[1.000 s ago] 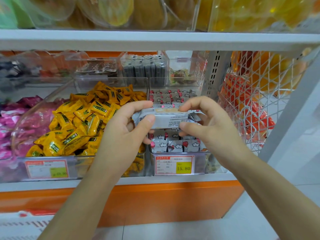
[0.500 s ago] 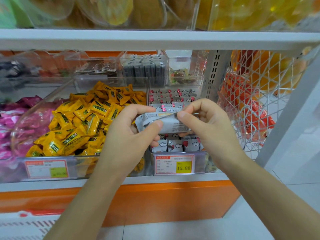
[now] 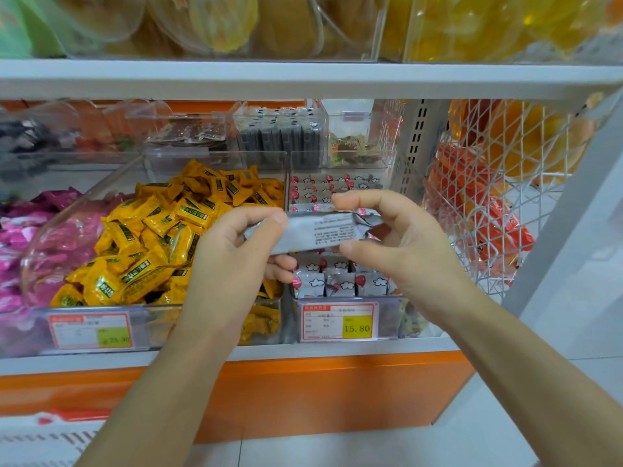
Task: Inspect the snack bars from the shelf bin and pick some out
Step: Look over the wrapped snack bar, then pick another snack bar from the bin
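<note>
Inspection step in hand. Pinches one snack bar (image 3: 323,232) by both ends, left hand (image 3: 229,264) on the left end, right hand (image 3: 404,251) on the right, thumb and forefinger curled on the wrapper, printed side up, above the front edge of the shelf bin (image 3: 387,316). Next, probably: read the print, then retain or return. Count: one in hand; at least three bars (image 3: 340,284) along the bin's front edge, further rows behind, total not countable.

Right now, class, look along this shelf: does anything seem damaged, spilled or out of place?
Nothing stands out. The snack bars stand in neat rows in their bin; the bar pinched between left hand and right hand is merely creased at its right end.
</note>
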`<action>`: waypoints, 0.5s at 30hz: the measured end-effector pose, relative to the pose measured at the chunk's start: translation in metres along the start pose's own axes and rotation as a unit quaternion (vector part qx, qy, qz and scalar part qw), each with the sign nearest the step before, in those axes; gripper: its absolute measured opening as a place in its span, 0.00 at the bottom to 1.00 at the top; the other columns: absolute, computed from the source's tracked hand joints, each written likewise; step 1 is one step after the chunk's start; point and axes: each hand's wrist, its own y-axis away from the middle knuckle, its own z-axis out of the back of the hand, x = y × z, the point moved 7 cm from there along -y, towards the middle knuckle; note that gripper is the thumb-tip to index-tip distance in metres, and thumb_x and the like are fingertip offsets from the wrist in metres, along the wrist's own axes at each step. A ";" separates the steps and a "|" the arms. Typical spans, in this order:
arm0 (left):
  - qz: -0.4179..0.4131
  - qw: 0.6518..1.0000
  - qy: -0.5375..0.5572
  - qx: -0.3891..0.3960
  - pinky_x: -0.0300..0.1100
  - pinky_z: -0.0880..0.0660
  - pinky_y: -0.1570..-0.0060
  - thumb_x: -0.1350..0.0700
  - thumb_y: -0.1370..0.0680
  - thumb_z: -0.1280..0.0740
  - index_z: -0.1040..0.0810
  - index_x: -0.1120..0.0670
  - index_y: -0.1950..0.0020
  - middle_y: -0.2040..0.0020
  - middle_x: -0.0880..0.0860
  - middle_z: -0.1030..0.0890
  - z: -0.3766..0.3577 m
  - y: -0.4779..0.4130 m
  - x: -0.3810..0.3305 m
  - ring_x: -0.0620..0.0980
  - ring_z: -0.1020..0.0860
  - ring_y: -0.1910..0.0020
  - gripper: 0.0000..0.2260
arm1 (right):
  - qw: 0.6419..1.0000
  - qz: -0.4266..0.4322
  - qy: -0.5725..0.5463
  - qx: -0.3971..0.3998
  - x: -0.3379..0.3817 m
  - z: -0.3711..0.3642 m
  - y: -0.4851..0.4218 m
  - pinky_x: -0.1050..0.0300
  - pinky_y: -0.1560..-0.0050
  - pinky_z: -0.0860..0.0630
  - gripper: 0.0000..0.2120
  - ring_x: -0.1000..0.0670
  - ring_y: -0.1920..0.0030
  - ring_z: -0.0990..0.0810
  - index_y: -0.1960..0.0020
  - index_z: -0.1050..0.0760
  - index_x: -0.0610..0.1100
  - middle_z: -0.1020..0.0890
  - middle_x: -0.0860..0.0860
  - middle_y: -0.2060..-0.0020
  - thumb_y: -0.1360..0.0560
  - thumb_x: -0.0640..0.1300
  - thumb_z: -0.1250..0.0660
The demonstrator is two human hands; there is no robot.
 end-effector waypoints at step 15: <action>-0.181 0.860 -0.471 0.079 0.41 0.46 0.36 0.46 0.21 0.44 0.36 0.48 0.27 0.29 0.44 0.33 -0.010 -0.014 0.001 0.43 0.43 0.33 0.22 | 0.958 0.014 0.256 -0.125 -0.004 0.026 -0.040 0.65 0.59 0.23 0.14 0.56 0.60 0.20 0.43 0.27 0.45 0.22 0.55 0.57 0.27 0.44 0.30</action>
